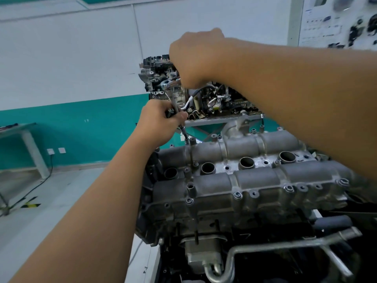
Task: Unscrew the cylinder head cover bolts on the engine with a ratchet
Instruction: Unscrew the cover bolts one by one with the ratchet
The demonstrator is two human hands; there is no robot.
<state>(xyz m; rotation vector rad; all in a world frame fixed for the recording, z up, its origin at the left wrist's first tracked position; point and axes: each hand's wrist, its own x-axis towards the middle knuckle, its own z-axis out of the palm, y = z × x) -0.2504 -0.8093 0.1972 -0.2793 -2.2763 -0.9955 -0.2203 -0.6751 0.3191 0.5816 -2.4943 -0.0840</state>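
Note:
The grey cylinder head cover (255, 180) lies across the engine in front of me, with several bolts along its edges and a row of round plug wells. My right hand (195, 58) grips the handle of the chrome ratchet (170, 84), whose head shows just left of the fist. A long dark extension (182, 129) runs down from the ratchet head to a bolt (186, 140) at the cover's far left corner. My left hand (161, 123) pinches the extension partway down its shaft.
A second engine (163, 78) and loose parts stand on a grey bench (214, 119) behind. A white table (24, 135) stands at the left wall with a cable on the floor. A parts board (342, 21) hangs upper right. Pipes (265, 250) cross the engine's front.

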